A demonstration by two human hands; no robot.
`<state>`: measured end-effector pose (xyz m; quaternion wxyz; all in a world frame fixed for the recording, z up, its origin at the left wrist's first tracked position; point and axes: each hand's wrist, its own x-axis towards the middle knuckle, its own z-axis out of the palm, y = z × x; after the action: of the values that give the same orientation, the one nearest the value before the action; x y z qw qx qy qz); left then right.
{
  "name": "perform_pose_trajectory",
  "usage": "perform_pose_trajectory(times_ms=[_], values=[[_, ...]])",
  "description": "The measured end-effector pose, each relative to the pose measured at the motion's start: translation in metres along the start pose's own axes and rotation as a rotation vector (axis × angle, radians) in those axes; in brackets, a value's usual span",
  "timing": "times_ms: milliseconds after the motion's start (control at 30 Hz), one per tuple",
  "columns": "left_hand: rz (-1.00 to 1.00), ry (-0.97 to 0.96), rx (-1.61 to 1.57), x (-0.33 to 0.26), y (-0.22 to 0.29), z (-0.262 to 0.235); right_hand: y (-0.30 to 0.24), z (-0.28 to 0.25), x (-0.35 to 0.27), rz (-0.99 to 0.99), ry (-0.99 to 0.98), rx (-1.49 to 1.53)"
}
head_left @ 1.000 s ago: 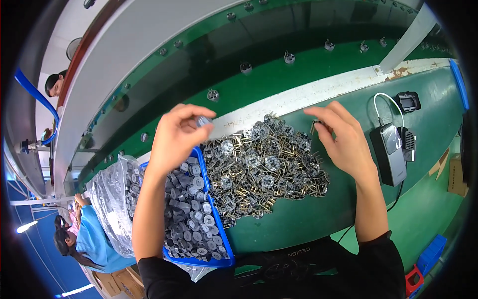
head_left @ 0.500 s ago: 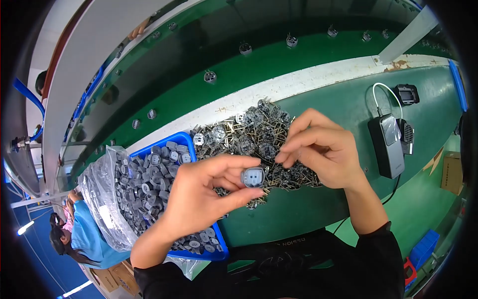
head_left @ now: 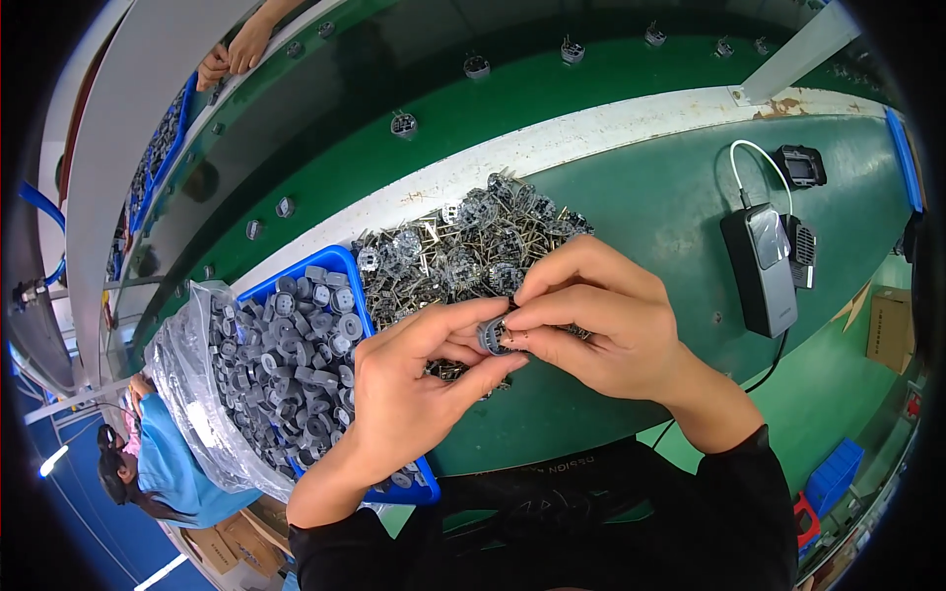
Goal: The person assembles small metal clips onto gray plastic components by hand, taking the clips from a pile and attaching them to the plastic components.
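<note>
My left hand (head_left: 399, 389) pinches a small round grey plastic housing (head_left: 489, 336) between thumb and fingers, its face turned to the right. Closed fingertips of my right hand (head_left: 616, 325) press against that face. Tiny dark bits show at those fingertips, but what they hold is too small to make out. Behind both hands lies a heap of small grey parts with metal pins (head_left: 458, 241). Left of my left hand, a blue bin (head_left: 347, 276) lined with clear plastic holds many grey housings (head_left: 296, 345).
Beyond a white ledge (head_left: 591, 135), a green conveyor belt (head_left: 522, 103) carries several spaced-out parts. A black device with a white cable (head_left: 759, 266) lies on the green table at right. Another person's hands (head_left: 241, 51) are at the far left. A person in blue (head_left: 177, 443) sits at left.
My right hand has moved left and down from beside the heap onto the housing in my left hand. The housing has turned. Another person's hands have come further into view at the upper left.
</note>
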<state>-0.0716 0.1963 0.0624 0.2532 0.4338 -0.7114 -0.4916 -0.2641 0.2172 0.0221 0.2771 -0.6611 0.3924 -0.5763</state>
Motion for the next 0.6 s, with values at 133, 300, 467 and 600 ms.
perform_pose_trajectory(times_ms=[133,300,467,600], values=[[0.073,-0.019,0.024,0.001,-0.006,0.003,0.001,0.002,-0.005,0.043,-0.009,0.018],[-0.013,-0.065,-0.314,0.005,-0.002,0.001,0.007,0.004,-0.005,-0.1,0.018,-0.087],[-0.115,-0.041,-0.157,0.038,0.012,-0.035,0.003,-0.021,0.01,-0.032,0.009,-0.24],[0.104,0.262,0.322,0.105,-0.027,-0.084,0.028,-0.051,0.015,0.208,0.121,-0.478]])
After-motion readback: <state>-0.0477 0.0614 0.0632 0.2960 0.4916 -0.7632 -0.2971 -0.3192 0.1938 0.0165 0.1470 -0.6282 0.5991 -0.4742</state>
